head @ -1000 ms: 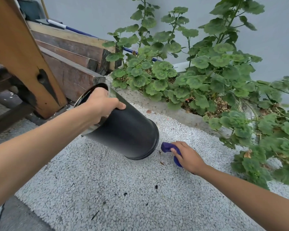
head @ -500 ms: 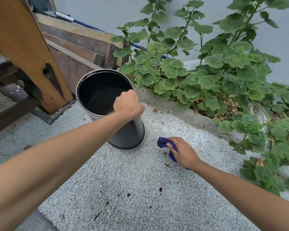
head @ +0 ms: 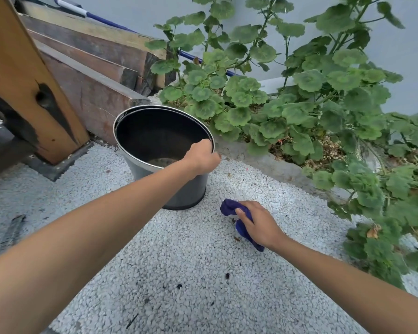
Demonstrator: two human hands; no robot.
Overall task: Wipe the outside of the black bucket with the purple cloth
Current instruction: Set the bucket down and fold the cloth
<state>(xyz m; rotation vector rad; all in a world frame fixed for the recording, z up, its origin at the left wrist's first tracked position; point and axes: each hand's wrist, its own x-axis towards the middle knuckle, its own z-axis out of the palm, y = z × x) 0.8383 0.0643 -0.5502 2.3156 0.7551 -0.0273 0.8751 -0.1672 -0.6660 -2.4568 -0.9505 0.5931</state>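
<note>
Garden patio, pebbled ground [head: 203, 273], geranium bed [head: 299, 112], stacked timber [head: 94, 51]

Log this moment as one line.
bucket: upright on gravel | left hand: grips rim | right hand: holds purple cloth on ground | wiping: paused

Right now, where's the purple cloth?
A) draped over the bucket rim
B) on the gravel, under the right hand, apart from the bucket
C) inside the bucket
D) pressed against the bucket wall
B: the purple cloth lies bunched on the gravel under the right hand, clear of the black bucket, whose rim the left hand grips.
</note>
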